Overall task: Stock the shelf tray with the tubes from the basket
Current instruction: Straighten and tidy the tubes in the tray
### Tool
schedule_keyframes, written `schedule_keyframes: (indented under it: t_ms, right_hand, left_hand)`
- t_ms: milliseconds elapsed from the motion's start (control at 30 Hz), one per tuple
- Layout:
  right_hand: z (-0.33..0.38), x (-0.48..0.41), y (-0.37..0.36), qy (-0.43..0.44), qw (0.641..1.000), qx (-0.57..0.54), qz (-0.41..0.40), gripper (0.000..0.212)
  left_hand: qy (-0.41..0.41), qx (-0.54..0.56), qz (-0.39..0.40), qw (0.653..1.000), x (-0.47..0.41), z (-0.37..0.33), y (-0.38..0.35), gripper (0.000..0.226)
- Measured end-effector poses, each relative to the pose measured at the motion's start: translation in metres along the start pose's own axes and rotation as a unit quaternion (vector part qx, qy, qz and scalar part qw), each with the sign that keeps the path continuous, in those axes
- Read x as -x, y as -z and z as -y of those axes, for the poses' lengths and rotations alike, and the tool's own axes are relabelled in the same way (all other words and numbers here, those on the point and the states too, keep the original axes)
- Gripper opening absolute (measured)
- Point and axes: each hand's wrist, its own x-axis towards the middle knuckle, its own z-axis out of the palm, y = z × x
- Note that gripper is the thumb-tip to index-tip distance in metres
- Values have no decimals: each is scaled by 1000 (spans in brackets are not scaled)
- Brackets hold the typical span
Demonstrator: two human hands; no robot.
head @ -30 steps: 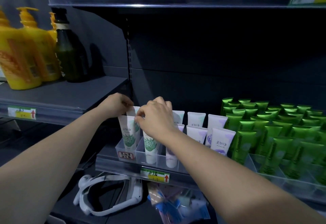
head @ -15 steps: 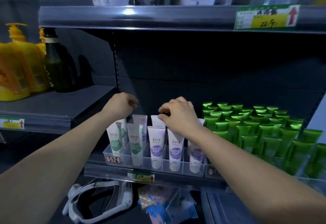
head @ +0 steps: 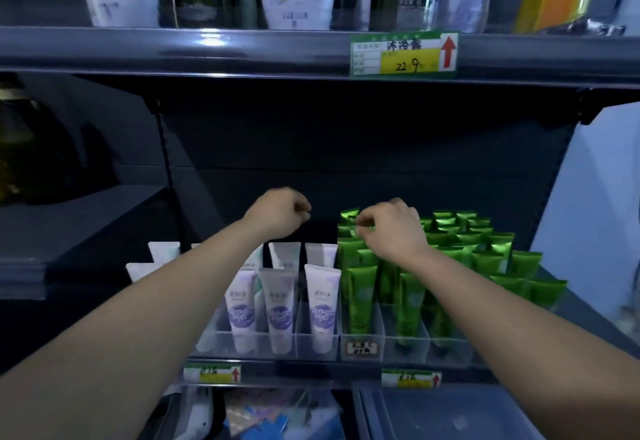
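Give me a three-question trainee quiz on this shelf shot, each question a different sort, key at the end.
1. Choose: the right hand is over tubes of which colour? A) yellow B) green C) red
2. True or false: the left hand holds a bottle.
3. Fill in: the price tag on the upper shelf bears a red ____.
Key: 1. B, the green tubes. 2. False. 3. arrow.
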Motion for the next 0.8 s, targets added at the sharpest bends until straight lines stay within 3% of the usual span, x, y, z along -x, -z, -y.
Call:
schedule_keyframes:
  t_ms: [367,667,800]
  right_hand:
    - [-34,-66,-14,-23,994,67,81,33]
    - [-57,-95,-34,-2,992,98,77,27]
    - [-59,-101,-41,10,993,88,76,28]
  left_hand:
    - [12,-15,80,997,-79,-36,-39,31]
    - [-14,-63,83,994,-115,-36,-65,10]
    - [-4,-78,85,993,-121,-35,-73,11]
